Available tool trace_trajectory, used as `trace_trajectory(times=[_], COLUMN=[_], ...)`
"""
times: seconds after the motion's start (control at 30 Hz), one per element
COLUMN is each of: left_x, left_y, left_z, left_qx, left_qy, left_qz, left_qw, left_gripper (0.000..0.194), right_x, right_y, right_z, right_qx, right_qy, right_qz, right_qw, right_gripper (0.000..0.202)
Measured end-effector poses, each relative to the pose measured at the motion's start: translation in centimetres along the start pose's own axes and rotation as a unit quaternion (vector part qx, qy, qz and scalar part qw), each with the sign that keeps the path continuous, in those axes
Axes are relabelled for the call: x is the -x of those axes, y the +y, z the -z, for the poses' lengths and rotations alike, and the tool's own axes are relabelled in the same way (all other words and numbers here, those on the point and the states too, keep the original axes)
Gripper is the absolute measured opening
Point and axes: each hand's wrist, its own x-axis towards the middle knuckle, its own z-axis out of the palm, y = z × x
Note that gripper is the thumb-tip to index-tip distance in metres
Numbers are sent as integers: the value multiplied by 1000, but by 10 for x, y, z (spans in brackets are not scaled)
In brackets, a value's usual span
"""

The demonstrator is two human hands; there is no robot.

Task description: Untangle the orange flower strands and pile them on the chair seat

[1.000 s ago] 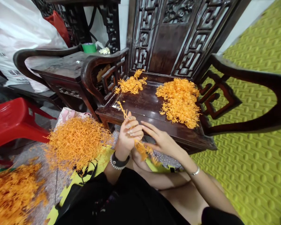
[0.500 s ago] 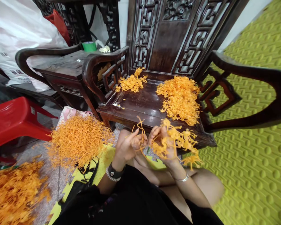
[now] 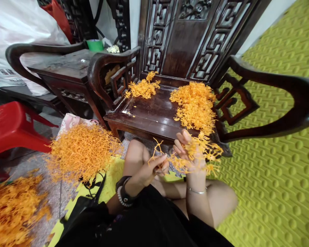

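Note:
My left hand [image 3: 154,169] is closed in a pinch on a thin orange branching strand [image 3: 158,147], whose forked end sticks up above the fingers. Just to the right, my right hand [image 3: 182,145] is raised with its fingers curled. A bunch of knotted orange strands [image 3: 211,152] hangs over it and its wrist, partly hiding the palm. More strand stretches across the small gap between the two hands. Behind them on the chair seat [image 3: 154,113] lie a large pile of orange clusters [image 3: 194,106] at right and a smaller pile [image 3: 143,87] at left.
A heap of loose orange strands [image 3: 83,152] rests on a pink and white bag [image 3: 70,121] at left. Another orange heap [image 3: 15,209] lies nearer. A red stool [image 3: 15,127], a side table [image 3: 64,68] and yellow matting [image 3: 273,178] surround the chair.
My left hand has moved slightly right and down with its strand. My right hand has turned upright and shifted right, its fingers moving away from the left hand. The view has shifted slightly.

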Motion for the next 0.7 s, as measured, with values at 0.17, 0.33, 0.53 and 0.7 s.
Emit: trace_trajectory(times=[0.17,0.33,0.53,0.7], left_x=[13,30,36,35], left_y=[-11,-11,4,4], left_z=[-6,-11,-22,-25], left_qx=[-59,-117,-217,-219], left_qy=[-45,-83,-42,-79], left_qz=[52,55,28,63], left_qw=[996,988,975,971], left_gripper=[58,57,46,51], right_x=[14,31,35,34], right_y=[-21,-39,-50,-49], right_z=[4,1,-3,0], right_qx=[-114,-114,63,107], right_qy=[-44,-151,-77,26], right_qz=[18,97,247,294], right_qw=[992,977,964,949], right_gripper=[48,64,64,67])
